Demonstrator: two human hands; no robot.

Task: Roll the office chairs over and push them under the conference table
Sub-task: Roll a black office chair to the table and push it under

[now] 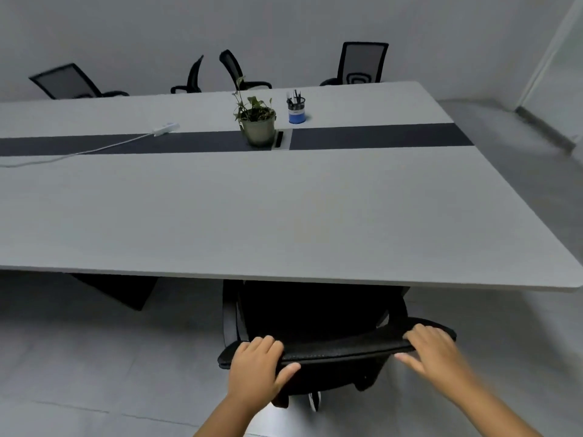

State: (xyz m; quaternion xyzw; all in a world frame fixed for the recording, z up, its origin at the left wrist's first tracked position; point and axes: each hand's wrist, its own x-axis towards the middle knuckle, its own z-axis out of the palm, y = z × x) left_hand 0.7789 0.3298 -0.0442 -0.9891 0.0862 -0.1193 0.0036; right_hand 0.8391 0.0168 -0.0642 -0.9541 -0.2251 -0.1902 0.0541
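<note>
A black mesh office chair (318, 316) stands at the near edge of the grey conference table (220, 216), with its seat tucked under the tabletop. My left hand (257, 364) grips the left end of the backrest's top rail, fingers over it and thumb below. On the right end of the same rail my right hand (430, 351) is wrapped in the same way. The chair's base is mostly hidden, with one caster showing below the backrest.
Across the table several black chairs stand along the wall, among them one at the left (69, 82) and one at the right (362, 63). A potted plant (257, 121), a pen cup (296, 110) and a white power strip (165, 128) with its cable lie on the table. Grey floor lies to the left and right.
</note>
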